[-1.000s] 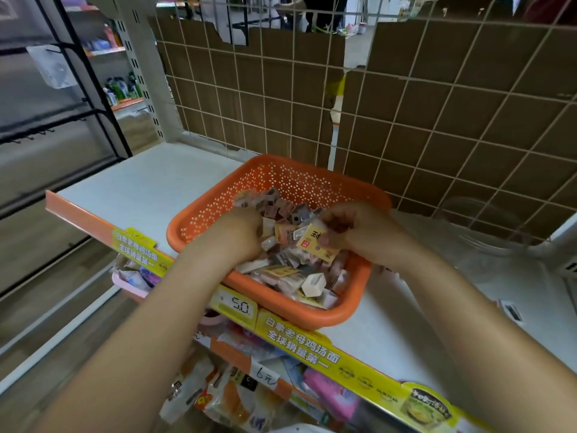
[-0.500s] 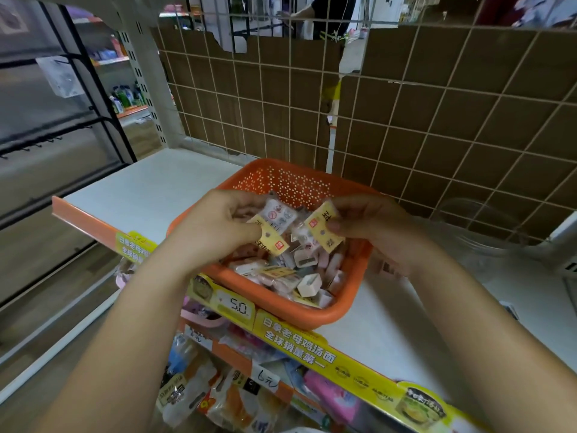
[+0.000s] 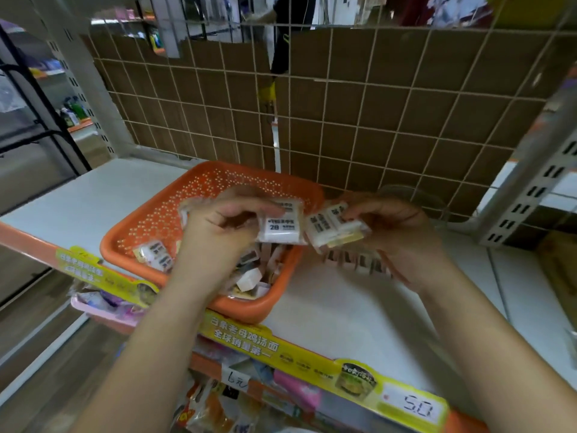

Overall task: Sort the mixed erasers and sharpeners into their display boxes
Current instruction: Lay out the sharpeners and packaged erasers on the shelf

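Both hands (left [image 3: 224, 223], right [image 3: 396, 232]) now higher, gripping white erasers [image 3: 282, 228].

Your view is evenly lit by soft indoor light from above, moderately bright, with only faint shadows under the orange basket [image 3: 215, 304] on the pale shelf [image 3: 343, 310]. Everything is slightly soft; your hands are smeared by motion blur. The wide lens bends the wire grid [image 3: 374, 120] and shelf edges, and the corners blur most. No strong glare.
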The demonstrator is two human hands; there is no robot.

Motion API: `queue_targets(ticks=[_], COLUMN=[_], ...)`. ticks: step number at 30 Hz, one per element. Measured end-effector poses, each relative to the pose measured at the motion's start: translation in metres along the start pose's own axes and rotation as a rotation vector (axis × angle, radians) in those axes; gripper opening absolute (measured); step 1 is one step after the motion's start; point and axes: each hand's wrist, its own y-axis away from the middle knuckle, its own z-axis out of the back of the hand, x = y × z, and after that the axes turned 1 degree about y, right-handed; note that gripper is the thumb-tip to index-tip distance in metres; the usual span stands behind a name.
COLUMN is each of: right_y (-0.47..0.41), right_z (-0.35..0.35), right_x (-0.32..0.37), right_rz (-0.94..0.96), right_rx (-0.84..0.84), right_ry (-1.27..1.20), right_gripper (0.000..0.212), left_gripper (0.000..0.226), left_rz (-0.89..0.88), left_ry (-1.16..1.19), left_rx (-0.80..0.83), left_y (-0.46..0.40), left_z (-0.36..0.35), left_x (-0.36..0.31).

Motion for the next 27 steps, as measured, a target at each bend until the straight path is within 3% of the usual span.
queue_targets(ticks=[4, 9, 11, 14, 21, 24, 27], right_y=[0.021, 0.056, 0.071, 0.091, 0.145, 0.171, 0.194], right_z=[0.023, 0.055, 0.065, 0.081, 0.132, 0.153, 0.174], right_x=[0.01, 0.02, 0.029, 0.041, 0.066, 0.076, 0.085], right_rz=[0.028, -0.213, -0.238, -0.239, -0.266, -0.295, -0.385], right_rx=[-0.038, -0.156, -0.176, -0.315, -0.627, -0.763, -0.837], right_ry=[-0.016, -0.288, -0.307, -0.22, -0.065, -0.004, 0.24], right_gripper=[0.023, 0.054, 0.043, 0.025, 0.045, 0.044, 0.036], left_gripper=[0.048, 0.026, 0.021, 0.019, 0.032, 0.039, 0.037], left_rz=[-0.034, 0.111, 0.17, 0.114, 0.286, 0.358, 0.408], left_ry=[0.04, 0.409, 0.486, 0.32, 0.447, 0.392, 0.402], left_rx=[-0.015, 0.058, 0.065, 0.037, 0.164, 0.212, 0.278], left_y=[0.005, 0.014, 0.017, 0.025, 0.047, 0.058, 0.064], left_z=[-0.034, -0.083, -0.105, -0.141, -0.214, -0.239, -0.257], left_x=[0.004, 0.004, 0.005, 0.006, -0.006, -0.007, -0.005])
